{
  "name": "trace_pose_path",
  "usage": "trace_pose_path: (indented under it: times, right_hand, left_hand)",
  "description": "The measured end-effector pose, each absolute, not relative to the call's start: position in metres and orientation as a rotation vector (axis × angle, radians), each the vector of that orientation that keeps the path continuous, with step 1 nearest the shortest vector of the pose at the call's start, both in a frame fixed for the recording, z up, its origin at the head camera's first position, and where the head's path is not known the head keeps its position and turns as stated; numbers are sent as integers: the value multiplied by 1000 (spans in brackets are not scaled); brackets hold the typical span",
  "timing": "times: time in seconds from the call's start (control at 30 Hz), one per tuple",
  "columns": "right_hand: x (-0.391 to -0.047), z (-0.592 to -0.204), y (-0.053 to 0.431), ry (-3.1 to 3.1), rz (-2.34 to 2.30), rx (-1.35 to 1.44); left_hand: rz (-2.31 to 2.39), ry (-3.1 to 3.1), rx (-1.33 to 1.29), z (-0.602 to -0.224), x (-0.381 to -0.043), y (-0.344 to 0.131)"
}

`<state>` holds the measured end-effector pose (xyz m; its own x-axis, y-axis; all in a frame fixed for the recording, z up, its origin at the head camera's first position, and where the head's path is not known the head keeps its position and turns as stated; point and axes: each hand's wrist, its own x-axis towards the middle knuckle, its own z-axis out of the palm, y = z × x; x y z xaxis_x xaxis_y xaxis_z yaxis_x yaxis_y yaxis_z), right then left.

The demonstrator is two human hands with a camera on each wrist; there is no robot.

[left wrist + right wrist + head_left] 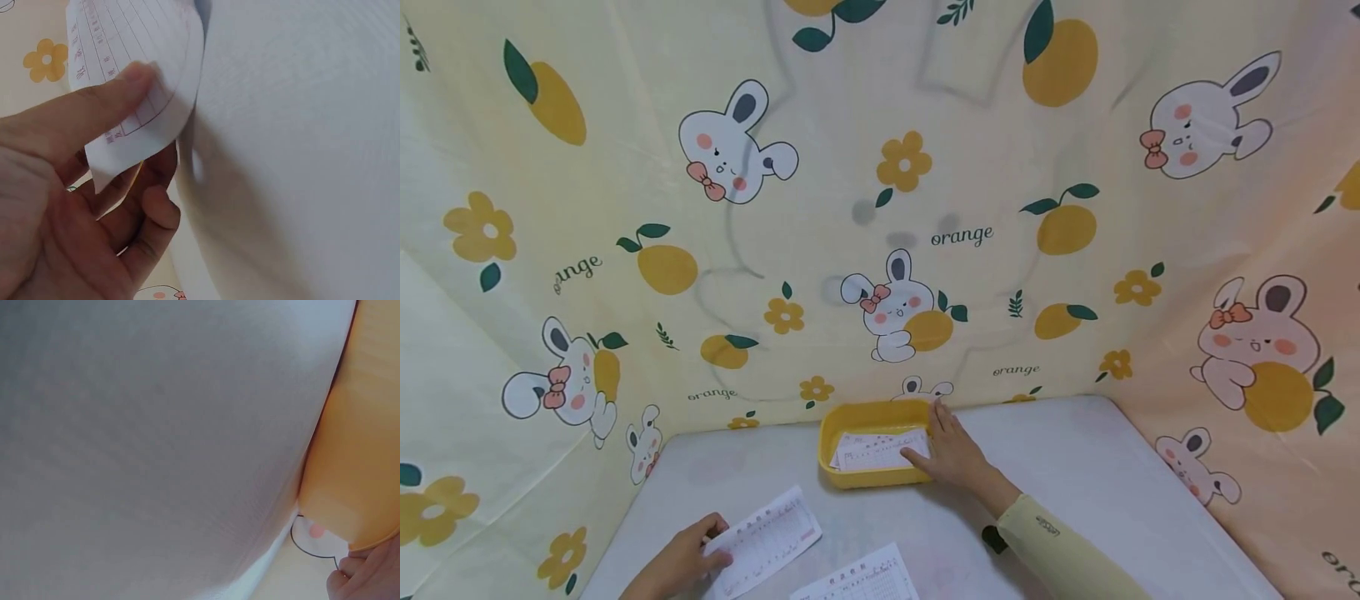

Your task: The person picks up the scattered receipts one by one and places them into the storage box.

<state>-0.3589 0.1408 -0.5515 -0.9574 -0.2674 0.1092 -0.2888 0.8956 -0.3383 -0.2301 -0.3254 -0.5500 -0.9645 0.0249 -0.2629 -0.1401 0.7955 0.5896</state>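
Note:
My left hand [683,557] pinches a printed paper form [771,537] by its near left edge, thumb on top and fingers beneath. In the left wrist view the form [156,37] bends away from the thumb. A yellow plastic basket [880,478] stands at the back of the table with several printed slips [876,455] lying inside. My right hand [958,454] grips the basket's right side, its thumb over the rim and its fingers along the outside. In the right wrist view, curled fingers [353,575] show beside the basket's yellow wall [359,456].
Another printed form [865,577] lies at the table's front edge, partly cut off by the frame. The white tabletop [1075,483] meets a curtain [850,100] with rabbits and oranges at the back and sides. A small dark object [995,539] shows under the right sleeve.

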Motion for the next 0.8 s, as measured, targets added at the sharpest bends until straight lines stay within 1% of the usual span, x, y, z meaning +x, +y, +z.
trace_pose_path:
  times: [0.23, 0.57, 0.8]
  right_hand:
    - [-359, -551, 140, -3004, 558, 427]
    - [-359, -550, 141, -2995, 564, 446]
    - [-359, -550, 142, -2992, 540, 458]
  left_hand:
    - [990, 2811, -17, -547, -232, -326]
    - [1011, 2896, -27, -537, -237, -328]
    - [1115, 2940, -37, -526, -244, -325]
